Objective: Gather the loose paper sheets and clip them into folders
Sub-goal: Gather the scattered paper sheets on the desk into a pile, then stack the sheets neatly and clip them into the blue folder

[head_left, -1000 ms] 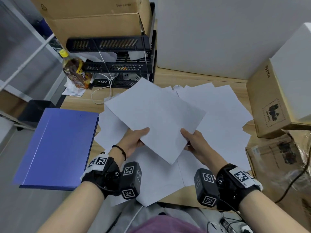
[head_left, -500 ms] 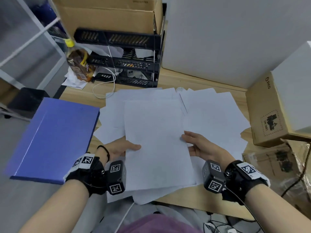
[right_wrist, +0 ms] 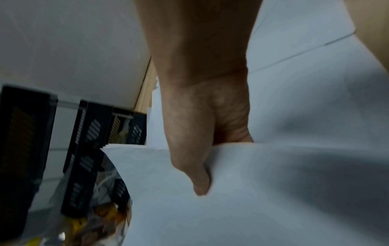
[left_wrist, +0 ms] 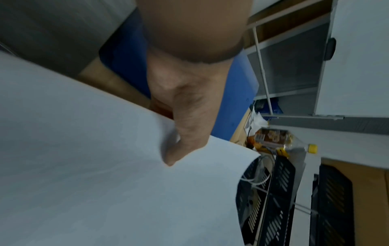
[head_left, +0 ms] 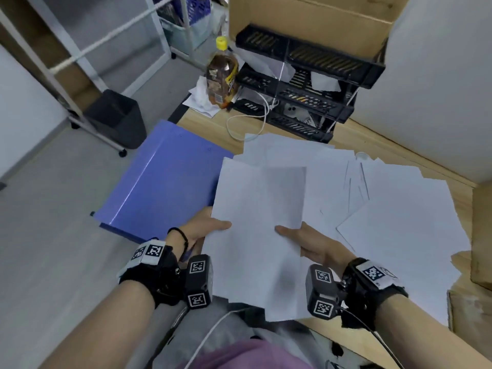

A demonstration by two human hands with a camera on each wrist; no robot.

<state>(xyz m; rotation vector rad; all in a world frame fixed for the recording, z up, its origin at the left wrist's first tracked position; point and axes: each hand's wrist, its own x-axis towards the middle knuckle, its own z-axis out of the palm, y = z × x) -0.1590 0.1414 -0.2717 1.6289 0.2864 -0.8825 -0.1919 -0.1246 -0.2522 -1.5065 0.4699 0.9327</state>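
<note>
I hold a stack of white paper sheets (head_left: pixel 259 225) lifted above the desk's near edge. My left hand (head_left: pixel 210 227) pinches its left edge, thumb on top, fingers hidden underneath; the left wrist view shows that thumb pressed on the stack of sheets (left_wrist: pixel 105 166). My right hand (head_left: pixel 298 237) pinches the right edge the same way, thumb on the stack (right_wrist: pixel 252 191). More loose sheets (head_left: pixel 399 209) lie spread over the desk to the right. A closed blue folder (head_left: pixel 162 182) lies left of the stack and overhangs the desk's left edge.
A black stacked letter tray (head_left: pixel 306 83) stands at the back of the wooden desk (head_left: pixel 207 129), with a brown-drink bottle (head_left: pixel 222 75) and a white cable (head_left: pixel 250 123) beside it. Cardboard boxes (head_left: pixel 479 235) crowd the right side. A dark bin (head_left: pixel 117 118) stands on the floor at left.
The held sheets were turned from a diagonal to upright and squared into one stack. Both hands have carried it left toward the blue folder, and the head view has swung left.
</note>
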